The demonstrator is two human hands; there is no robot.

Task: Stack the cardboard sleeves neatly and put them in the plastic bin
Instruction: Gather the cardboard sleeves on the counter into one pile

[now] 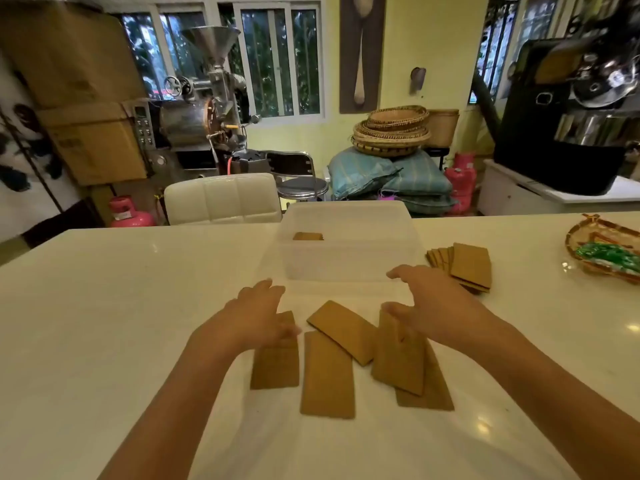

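Table [104, 323]: white top, bears everything listed.
Plastic bin [349, 261]: translucent, far side of table; one sleeve [307, 236] inside.
Loose cardboard sleeves [327, 374]: five flat pieces near the person, some overlapping.
Fanned sleeves [471, 266]: right of bin.
Left hand [258, 315]: fingers spread, empty, over leftmost sleeve.
Right hand [433, 306]: fingers spread, empty, thumb by a sleeve's edge.

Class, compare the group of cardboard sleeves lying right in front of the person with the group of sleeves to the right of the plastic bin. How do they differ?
The near sleeves lie scattered at mixed angles, mostly side by side; the sleeves right of the plastic bin are fanned, overlapping one another. The near sleeves sit under the left hand and right hand; the far group is untouched. Both are flat brown cardboard on the white table, outside the bin.
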